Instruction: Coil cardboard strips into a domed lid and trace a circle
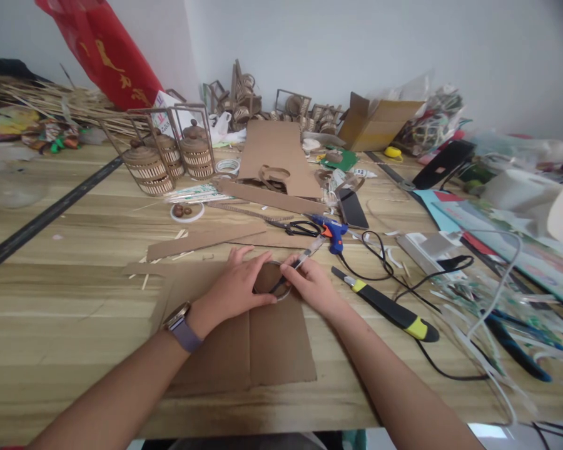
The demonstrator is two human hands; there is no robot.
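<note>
A brown cardboard sheet [276,350] lies flat on the wooden table in front of me. On it rests a thin round ring [284,296], with cardboard showing through its middle. My left hand [232,281] curves around the ring's left side, thumb at the near edge and fingers at the far edge, holding it against the sheet. Closed around a slim pen [304,255] is my right hand [312,281]. The pen has a dark front part and a pale rear end, and leans with its tip inside the ring. Fingers partly hide the ring's right side.
Right of the sheet lies a yellow-black utility knife [389,306]. Beyond my hands are scissors [304,228], a blue glue gun [335,232] with its cable, and cardboard strips [192,244]. Small bamboo lanterns [147,169] stand at the back left. Cables and pliers [516,347] clutter the right.
</note>
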